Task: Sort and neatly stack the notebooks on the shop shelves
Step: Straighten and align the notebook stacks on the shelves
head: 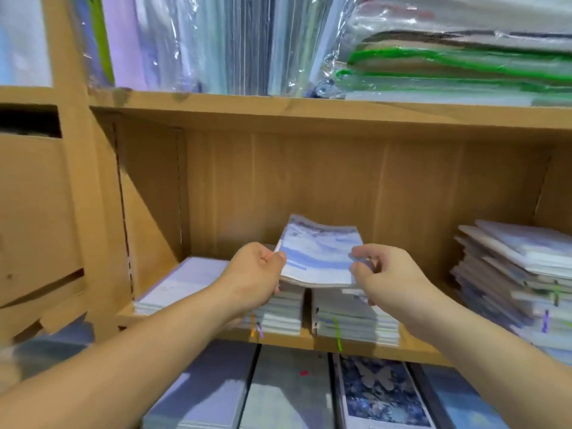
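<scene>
Holding: two hands, one thin notebook bundle (320, 258) above the middle shelf (278, 337).
Stacks: three, namely left stack (185, 283), centre stack (356, 323), right stack (510, 274).
Left hand (253, 274): fingers curled round the bundle's left edge.
Right hand (387, 274): fingers pinching its right edge.

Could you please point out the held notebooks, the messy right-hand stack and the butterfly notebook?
held notebooks (318, 258), head view, top cover
messy right-hand stack (507, 274), head view, front edges
butterfly notebook (380, 394), head view, front cover

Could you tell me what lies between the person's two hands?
In the head view, a thin bundle of notebooks, gripped at its sides by the left hand and right hand.
</scene>
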`<state>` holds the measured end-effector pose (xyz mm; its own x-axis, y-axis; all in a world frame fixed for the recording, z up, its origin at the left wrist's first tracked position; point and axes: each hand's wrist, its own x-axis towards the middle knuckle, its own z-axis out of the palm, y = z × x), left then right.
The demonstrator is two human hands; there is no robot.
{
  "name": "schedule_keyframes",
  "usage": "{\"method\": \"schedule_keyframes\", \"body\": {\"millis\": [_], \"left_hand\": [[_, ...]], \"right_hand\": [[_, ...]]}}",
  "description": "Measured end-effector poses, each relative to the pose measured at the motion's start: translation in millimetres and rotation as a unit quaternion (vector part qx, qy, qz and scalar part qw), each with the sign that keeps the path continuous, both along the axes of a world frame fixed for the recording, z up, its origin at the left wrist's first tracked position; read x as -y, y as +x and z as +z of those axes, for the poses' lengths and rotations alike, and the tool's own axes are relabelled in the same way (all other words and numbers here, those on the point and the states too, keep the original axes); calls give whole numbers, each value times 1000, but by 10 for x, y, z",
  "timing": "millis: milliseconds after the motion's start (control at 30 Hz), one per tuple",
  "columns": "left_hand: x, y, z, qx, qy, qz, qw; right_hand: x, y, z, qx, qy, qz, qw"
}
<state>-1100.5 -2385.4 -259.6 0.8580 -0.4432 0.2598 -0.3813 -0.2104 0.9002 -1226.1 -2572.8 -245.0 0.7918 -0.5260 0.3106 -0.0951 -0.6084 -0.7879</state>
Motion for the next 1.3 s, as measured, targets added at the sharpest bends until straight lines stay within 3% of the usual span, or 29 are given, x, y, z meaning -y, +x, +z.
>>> {"method": "schedule_keyframes", "body": {"millis": [233,400,633,833,967,1167,1233,1300], "left_hand": [[-1223,316,273,-77,-35,-37,996],[-1945,531,77,-47,-1,51,998],[-2130,826,-422,-58,-67,162,983],[-2015,1068,-724,-67,-107,187,974],[-2021,1184,-897,-20,-46,180,982],[-2233,1274,-925,170,119,184,961],[-2275,1259,-937,191,123,149,962],[-2295,1238,-959,209,125,121,962]], "right_hand": [[-847,576,73,14,13,71,997],[-1543,1035,-122,-10,40,123,992],[-1950,1498,-302,-57,52,87,993],[-2128,1743,-442,-92,6,34,995],[-2118,1661,-525,-110,-71,34,991],[-2086,1350,-439,-154,-299,10,942],[-2045,1271,-437,-156,-308,-5,939],[-2017,1216,-541,-170,-258,22,951]]}}
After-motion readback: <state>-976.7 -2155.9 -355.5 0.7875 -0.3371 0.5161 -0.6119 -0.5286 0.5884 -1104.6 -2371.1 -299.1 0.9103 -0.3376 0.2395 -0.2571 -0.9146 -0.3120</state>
